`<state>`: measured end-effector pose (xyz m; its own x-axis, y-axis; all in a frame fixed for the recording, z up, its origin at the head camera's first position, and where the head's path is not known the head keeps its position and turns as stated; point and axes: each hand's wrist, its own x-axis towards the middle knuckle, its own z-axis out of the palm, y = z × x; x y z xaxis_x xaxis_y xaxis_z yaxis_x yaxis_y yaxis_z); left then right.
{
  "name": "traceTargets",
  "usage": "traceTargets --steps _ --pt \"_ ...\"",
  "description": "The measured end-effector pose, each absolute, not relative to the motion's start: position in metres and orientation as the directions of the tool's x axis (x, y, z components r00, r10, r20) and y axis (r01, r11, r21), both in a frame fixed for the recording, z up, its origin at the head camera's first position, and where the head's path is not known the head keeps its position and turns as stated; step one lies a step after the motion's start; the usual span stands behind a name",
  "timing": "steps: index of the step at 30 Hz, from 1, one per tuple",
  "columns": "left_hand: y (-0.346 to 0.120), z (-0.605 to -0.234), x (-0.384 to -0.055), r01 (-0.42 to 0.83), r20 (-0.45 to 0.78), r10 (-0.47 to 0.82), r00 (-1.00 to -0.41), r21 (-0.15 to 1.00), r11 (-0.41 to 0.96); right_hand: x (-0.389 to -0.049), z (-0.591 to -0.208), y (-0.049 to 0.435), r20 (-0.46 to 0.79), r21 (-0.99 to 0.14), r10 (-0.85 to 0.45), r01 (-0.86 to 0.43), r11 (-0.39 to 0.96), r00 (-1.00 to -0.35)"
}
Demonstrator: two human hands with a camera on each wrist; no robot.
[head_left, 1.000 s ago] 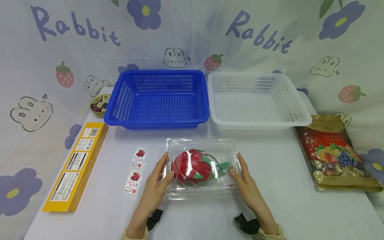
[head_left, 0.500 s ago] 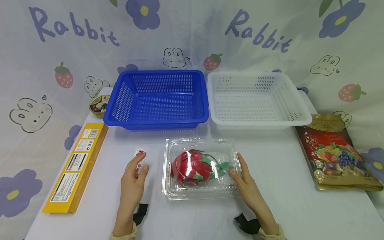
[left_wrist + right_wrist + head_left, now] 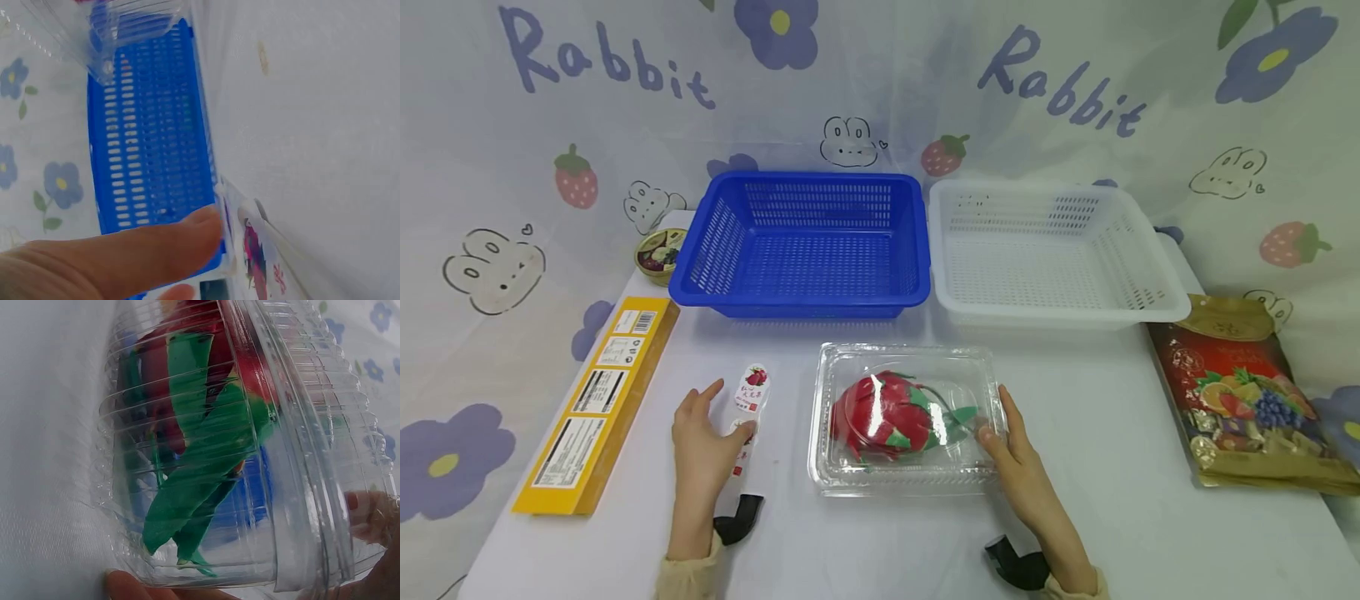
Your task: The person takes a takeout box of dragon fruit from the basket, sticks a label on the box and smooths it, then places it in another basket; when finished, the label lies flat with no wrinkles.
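Note:
A clear plastic clamshell box [image 3: 895, 483] lies on the table with a red and green dragon fruit [image 3: 883, 417] inside. My right hand [image 3: 1022, 467] holds the box's right end, thumb on top and fingers along the side. To the left of the box lies a strip of dragon fruit stickers [image 3: 751, 388]. My left hand [image 3: 703, 446] is beside this strip, fingers spread apart. Its thumb [image 3: 181, 240] reaches over the lower sticker, partly hiding it, and comes right up to the strip's edge in the left wrist view.
Behind the box stand a blue basket [image 3: 801, 300] and a white basket [image 3: 1063, 315]. A long yellow carton [image 3: 598, 408] lies at the left, with a round tin [image 3: 658, 257] beyond it. At the right is a candy bag [image 3: 1247, 400].
My left hand has let go of the box's left side and moved left to the sticker strip, its fingers passing across to the strip's far side. My right hand has stayed on the box.

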<state>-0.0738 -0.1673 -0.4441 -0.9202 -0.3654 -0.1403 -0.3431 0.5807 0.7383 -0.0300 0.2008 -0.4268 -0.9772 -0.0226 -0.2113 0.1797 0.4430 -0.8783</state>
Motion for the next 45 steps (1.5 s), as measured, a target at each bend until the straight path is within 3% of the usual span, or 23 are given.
traceTargets --steps 13,30,35,45 --pt "-0.160 -0.442 -0.071 -0.293 -0.044 -0.345 -0.937 0.633 0.716 -0.031 -0.425 0.202 -0.193 -0.882 -0.022 0.164 0.442 -0.981" --pt "-0.166 -0.439 -0.070 -0.361 -0.162 -0.335 -0.928 0.607 0.708 -0.032 -0.426 0.201 -0.191 -0.887 -0.022 0.164 0.431 -0.981" --pt "-0.166 -0.441 -0.069 -0.378 -0.154 -0.367 -0.917 0.630 0.679 -0.032 -0.426 0.200 -0.198 -0.884 -0.026 0.167 0.437 -0.980" --pt "-0.159 -0.436 -0.068 -0.331 -0.014 -0.480 -0.877 0.740 0.585 -0.033 -0.425 0.199 -0.208 -0.879 -0.022 0.177 0.443 -0.978"
